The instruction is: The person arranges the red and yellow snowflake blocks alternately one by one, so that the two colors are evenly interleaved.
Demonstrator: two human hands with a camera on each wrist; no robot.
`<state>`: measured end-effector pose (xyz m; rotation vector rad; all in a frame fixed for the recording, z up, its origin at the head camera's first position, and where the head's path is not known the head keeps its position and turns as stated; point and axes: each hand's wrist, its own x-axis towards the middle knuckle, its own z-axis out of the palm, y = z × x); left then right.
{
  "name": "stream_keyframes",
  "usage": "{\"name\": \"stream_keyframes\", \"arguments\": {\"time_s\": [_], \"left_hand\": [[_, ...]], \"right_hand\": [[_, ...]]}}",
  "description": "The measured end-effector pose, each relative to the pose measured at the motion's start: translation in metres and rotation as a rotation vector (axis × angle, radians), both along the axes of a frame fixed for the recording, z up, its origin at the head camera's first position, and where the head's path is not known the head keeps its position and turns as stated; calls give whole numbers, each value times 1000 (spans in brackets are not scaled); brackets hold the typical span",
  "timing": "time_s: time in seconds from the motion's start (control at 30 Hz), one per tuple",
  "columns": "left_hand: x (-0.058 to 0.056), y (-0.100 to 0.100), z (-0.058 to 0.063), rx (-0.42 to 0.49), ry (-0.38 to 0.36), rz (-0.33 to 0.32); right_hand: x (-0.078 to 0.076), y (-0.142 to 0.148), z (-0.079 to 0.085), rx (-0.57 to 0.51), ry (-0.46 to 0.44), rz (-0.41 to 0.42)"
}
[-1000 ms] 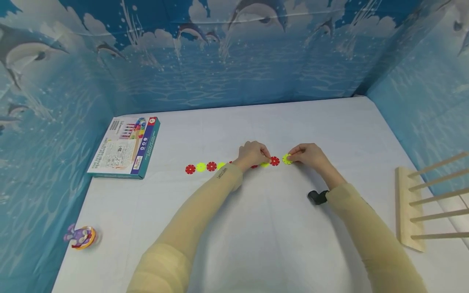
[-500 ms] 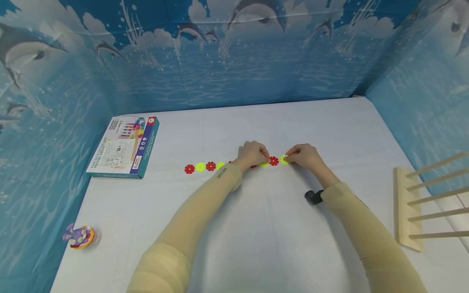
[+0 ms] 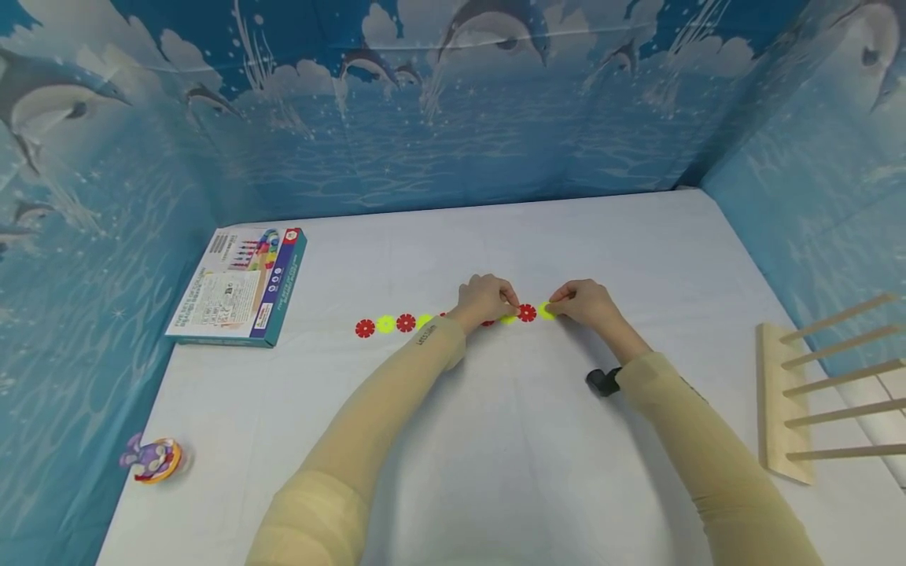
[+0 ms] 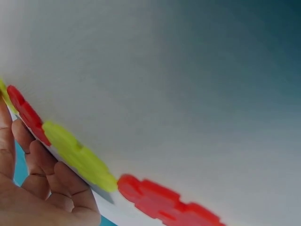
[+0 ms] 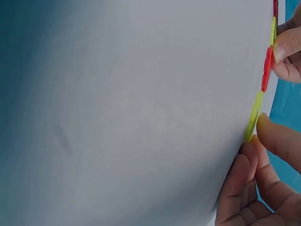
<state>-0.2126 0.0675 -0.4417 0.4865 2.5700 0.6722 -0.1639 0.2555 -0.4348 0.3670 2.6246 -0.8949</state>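
A row of red and yellow-green notched plastic discs crosses the white table, starting at a red disc (image 3: 364, 328) on the left. My left hand (image 3: 487, 300) pinches the row near its right end, at the edge of a red disc (image 3: 527, 313), and its forearm hides the middle discs. Between thumb and finger, my right hand (image 3: 589, 303) holds a yellow-green disc (image 3: 545, 311). In the right wrist view that yellow-green disc (image 5: 254, 115) meets the red disc (image 5: 266, 70); whether their notches interlock, I cannot tell. The left wrist view has more linked discs beside the left fingers (image 4: 75, 186).
A flat toy box (image 3: 233, 287) lies at the back left of the table (image 3: 481, 472). A purple toy figure (image 3: 152, 458) stands at the front left. On the right is a wooden rack with pegs (image 3: 782, 401). Printed blue curtains (image 3: 453, 157) border the table.
My right hand has moved slightly left with its yellow-green disc, closing the gap to the red disc. The left hand keeps its hold and barely moves.
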Motion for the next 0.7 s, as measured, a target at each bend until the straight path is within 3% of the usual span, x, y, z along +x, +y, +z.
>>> {"name": "stream_keyframes", "arguments": {"time_s": [0.27,0.47,0.6,0.7], "left_hand": [[-1,-3,0,14,1,-16],[-3,-7,1,51,-49,-20],[-11,-19,6,135,-89,-23],[-23,-36,15,202,-58,3]], "right_hand": [[-2,1,0,-1,-24,-1],[-3,2,-1,-12,-49,-1],[-2,8,3,-21,-51,0],[-4,16,9,-30,-16,-3]]}}
